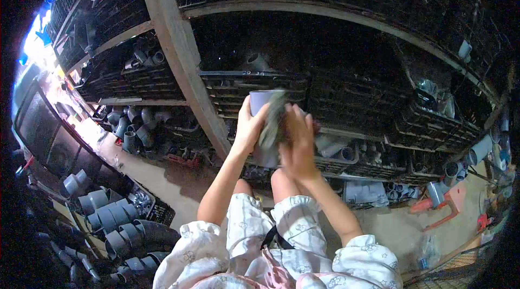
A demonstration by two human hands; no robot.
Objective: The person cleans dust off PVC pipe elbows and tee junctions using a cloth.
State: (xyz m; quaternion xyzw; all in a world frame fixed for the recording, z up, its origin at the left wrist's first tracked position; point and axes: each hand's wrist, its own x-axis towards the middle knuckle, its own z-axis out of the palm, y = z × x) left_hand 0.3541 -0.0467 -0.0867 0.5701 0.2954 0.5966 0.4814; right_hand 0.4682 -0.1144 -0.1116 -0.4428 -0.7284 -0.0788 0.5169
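Note:
My left hand [251,129] is wrapped round a grey plastic pipe fitting [260,102], held up in front of the shelves with its rim upward. A crumpled grey-green cloth [273,121] lies against the fitting's right side and covers much of it. Pressed to that cloth from the right is my right hand [298,145], slightly smeared by motion, its palm side turned away from view. How far the fingers curl into the cloth is partly hidden.
Wooden shelves [173,45] with black crates [249,80] of fittings rise ahead. Grey pipe fittings [114,213] are piled at lower left beside another crate [160,210]. An orange-red plastic stool [447,205] lies at right, near a plastic bag [429,248] on the floor.

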